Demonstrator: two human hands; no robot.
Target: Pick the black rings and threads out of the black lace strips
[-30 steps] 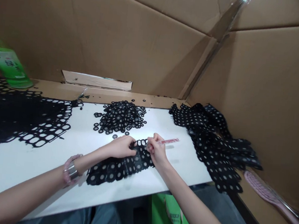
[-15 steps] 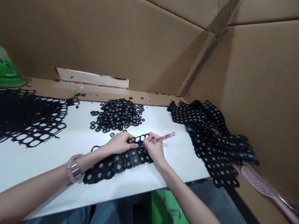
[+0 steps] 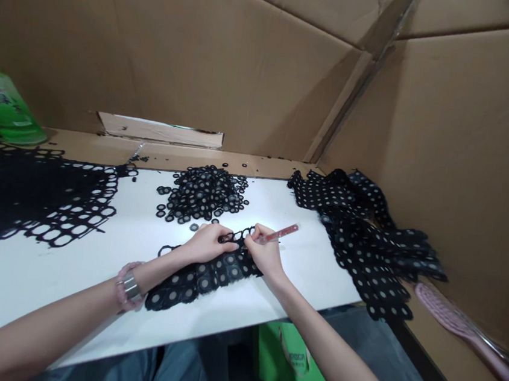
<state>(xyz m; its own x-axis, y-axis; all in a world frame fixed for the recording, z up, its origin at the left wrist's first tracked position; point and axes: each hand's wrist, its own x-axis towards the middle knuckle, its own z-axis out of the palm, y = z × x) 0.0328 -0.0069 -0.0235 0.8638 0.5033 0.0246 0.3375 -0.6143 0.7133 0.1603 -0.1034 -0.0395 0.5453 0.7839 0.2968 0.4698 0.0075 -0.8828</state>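
A strip of black sheet with round pieces in it (image 3: 200,279) lies on the white table (image 3: 22,281) in front of me. My left hand (image 3: 207,245) presses on its far end, fingers curled and closed on the strip. My right hand (image 3: 265,253) is closed around a pink pen-like tool (image 3: 281,233), whose tip meets the strip's far edge right beside my left fingers. A few holes at that edge are punched out. A heap of loose black rings (image 3: 204,192) lies just beyond my hands.
A pile of emptied black mesh (image 3: 31,191) covers the table's left. Dotted black sheets (image 3: 367,245) are heaped at the right. A green bottle (image 3: 3,108) stands far left. A pink hairbrush (image 3: 462,330) lies on the right. Cardboard walls (image 3: 250,63) enclose the table. A green bag (image 3: 291,364) sits below.
The strip's far edge now shows emptied holes between my hands. Both hands stay at that end, and the pen has tilted slightly.
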